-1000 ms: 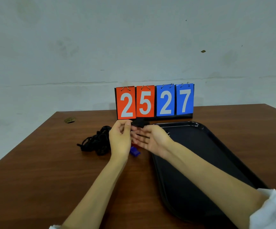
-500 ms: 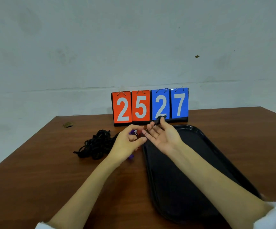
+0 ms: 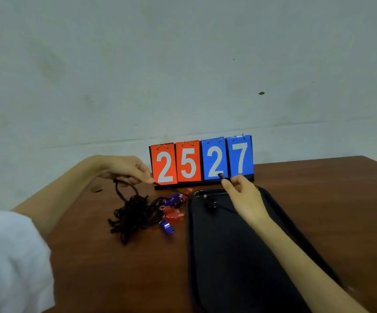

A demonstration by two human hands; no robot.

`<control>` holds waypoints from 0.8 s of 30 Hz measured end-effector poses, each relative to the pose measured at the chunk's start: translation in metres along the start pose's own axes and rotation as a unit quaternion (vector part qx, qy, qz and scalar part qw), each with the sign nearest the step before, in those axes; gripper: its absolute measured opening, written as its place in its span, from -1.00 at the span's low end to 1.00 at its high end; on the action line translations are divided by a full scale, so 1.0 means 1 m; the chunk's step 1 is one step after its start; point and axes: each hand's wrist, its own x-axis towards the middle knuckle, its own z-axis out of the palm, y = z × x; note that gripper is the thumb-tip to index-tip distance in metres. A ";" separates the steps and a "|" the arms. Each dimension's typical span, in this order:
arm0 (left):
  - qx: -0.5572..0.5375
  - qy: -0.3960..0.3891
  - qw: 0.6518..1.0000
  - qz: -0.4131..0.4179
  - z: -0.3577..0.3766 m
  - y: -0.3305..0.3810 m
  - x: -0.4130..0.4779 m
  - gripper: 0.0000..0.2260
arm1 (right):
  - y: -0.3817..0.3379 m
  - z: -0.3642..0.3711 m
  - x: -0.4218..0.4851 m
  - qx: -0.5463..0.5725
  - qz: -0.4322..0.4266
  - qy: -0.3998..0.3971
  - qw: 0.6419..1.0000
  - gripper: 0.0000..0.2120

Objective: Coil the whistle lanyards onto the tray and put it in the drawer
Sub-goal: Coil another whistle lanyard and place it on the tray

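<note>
While the brown wooden worktop bears the black plastic tray and, to its left, the tangled black lanyard heap, left hand and right hand each pinch one black cord — strung crosswise, right end over the tray's far rim.
</note>
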 end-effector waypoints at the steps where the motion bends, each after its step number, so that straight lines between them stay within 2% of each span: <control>1: -0.013 -0.006 1.000 -0.017 -0.004 -0.004 -0.002 -0.68 | 0.001 -0.001 -0.001 -0.057 -0.020 0.020 0.998 -0.80; 3: -0.070 0.021 0.997 -0.036 -0.007 -0.016 -0.003 -0.72 | 0.003 -0.011 -0.003 -0.133 -0.037 0.062 0.988 -0.82; 5: -0.121 0.076 0.989 -0.034 -0.008 -0.031 -0.001 -0.66 | 0.006 -0.020 -0.001 -0.183 -0.035 0.089 0.979 -0.82; 7: -0.135 0.114 0.983 -0.040 0.000 -0.045 0.004 -0.62 | 0.009 -0.023 0.001 -0.175 -0.020 0.086 0.981 -0.78; 9: -0.062 0.129 0.988 -0.053 0.014 -0.055 0.011 -0.65 | 0.009 -0.016 0.003 -0.081 -0.003 0.047 0.996 -0.76; 11: 0.094 0.136 0.984 -0.061 0.033 -0.056 0.022 -0.72 | 0.004 -0.007 0.001 0.035 0.016 -0.019 0.999 -0.76; 12: 0.172 0.151 0.971 -0.064 0.044 -0.056 0.028 -0.76 | 0.000 -0.003 -0.001 0.083 0.025 -0.053 0.995 -0.76; 14: 0.283 0.257 0.923 -0.053 0.070 -0.046 0.038 -0.86 | -0.005 0.004 -0.006 0.141 0.031 -0.101 0.984 -0.76; 15: 0.265 0.317 0.910 -0.018 0.086 -0.034 0.039 -0.90 | -0.006 0.007 -0.008 0.151 0.028 -0.110 0.982 -0.77; 16: 0.190 0.351 0.916 0.032 0.101 -0.021 0.040 -0.92 | -0.007 0.010 -0.011 0.152 0.022 -0.113 0.982 -0.77; 17: 0.090 0.350 0.929 0.082 0.116 -0.007 0.041 -0.92 | -0.007 0.013 -0.012 0.143 0.013 -0.108 0.984 -0.76; 19: -0.138 0.274 0.938 0.163 0.142 0.022 0.042 -0.87 | -0.006 0.015 -0.015 0.125 -0.008 -0.087 0.988 -0.76; 21: -0.334 0.172 0.902 0.211 0.160 0.041 0.046 -0.84 | -0.004 0.014 -0.017 0.137 -0.024 -0.056 0.989 -0.77; 24: -0.473 0.076 0.847 0.231 0.173 0.050 0.056 -0.80 | 0.001 0.009 -0.016 0.200 -0.015 -0.033 0.979 -0.78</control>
